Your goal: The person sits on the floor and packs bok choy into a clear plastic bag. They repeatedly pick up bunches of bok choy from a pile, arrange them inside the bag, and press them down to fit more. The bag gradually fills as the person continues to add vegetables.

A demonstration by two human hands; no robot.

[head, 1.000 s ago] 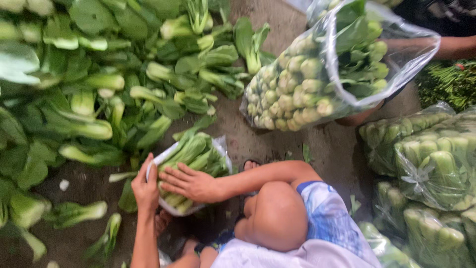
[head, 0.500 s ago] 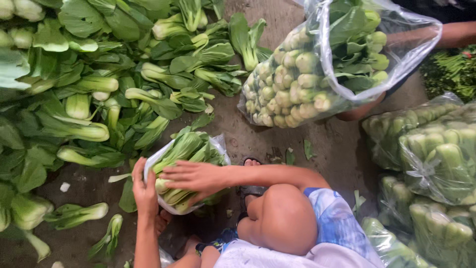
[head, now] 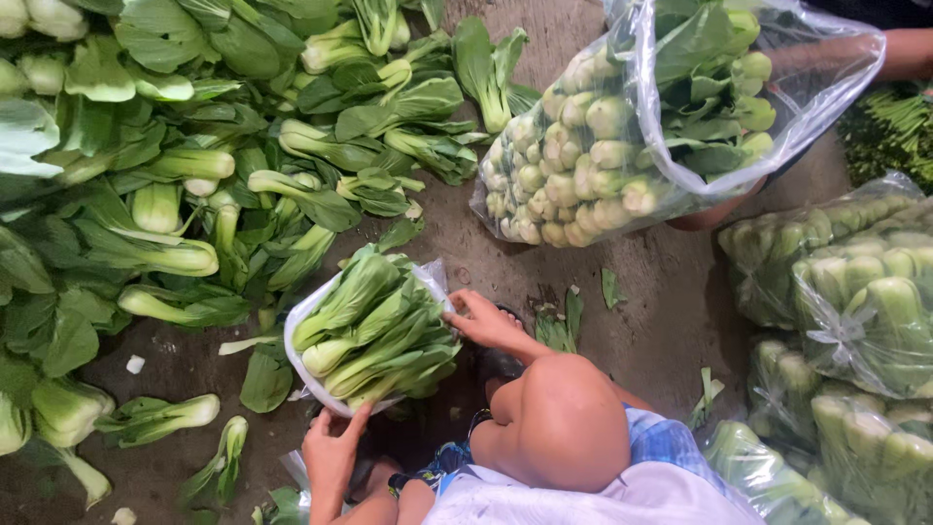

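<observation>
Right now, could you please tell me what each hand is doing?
Left hand: grips the bag edge.
Right hand: grips the bag's other edge.

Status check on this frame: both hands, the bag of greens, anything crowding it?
Left hand grips near rim of the clear bag. Right hand holds far rim. Bag packed with bok choy. Loose bok choy pile close alongside; knee beside it.

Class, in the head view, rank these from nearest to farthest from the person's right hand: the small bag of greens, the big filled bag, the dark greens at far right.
1. small bag, touching the right hand
2. big bag, above
3. dark greens, far right edge
</observation>
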